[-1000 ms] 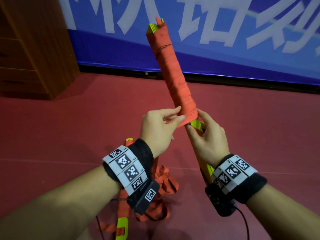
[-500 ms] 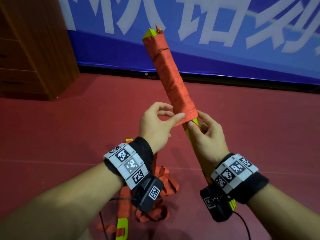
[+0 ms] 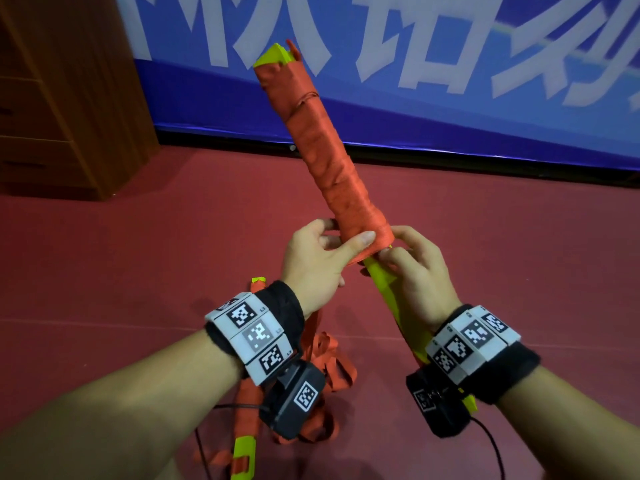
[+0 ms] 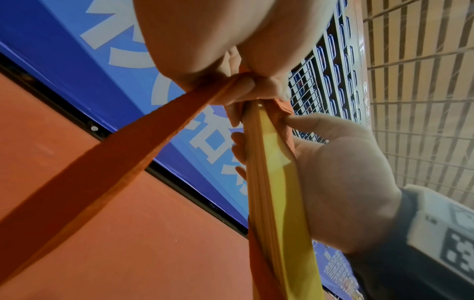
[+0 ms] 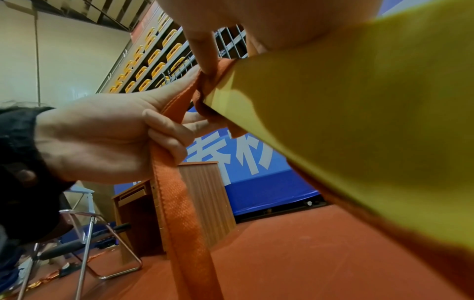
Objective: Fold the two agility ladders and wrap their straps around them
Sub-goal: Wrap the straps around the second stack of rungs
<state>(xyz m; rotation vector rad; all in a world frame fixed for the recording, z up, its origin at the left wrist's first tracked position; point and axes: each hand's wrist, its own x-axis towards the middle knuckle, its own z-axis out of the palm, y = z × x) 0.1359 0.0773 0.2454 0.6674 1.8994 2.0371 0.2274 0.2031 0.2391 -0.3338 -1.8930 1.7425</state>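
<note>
red floor (image 3: 138, 271), blue banner (image 3: 450, 109) (white lettering), wooden cabinet (image 3: 69, 98)

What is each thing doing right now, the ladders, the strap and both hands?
Held ladder: folded, tilted, upper part wrapped in strap, lower part bare.
Orange strap: loose end trailing down from left hand.
Left hand: pinching strap against bundle.
Right hand: gripping bare yellow rungs.
Second ladder: on floor, straps loose.

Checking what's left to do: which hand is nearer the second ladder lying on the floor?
Left. The left hand is up at the wrapped bundle, above the floor ladder, which lies under the left forearm. The right hand is further to the right of it.
</note>
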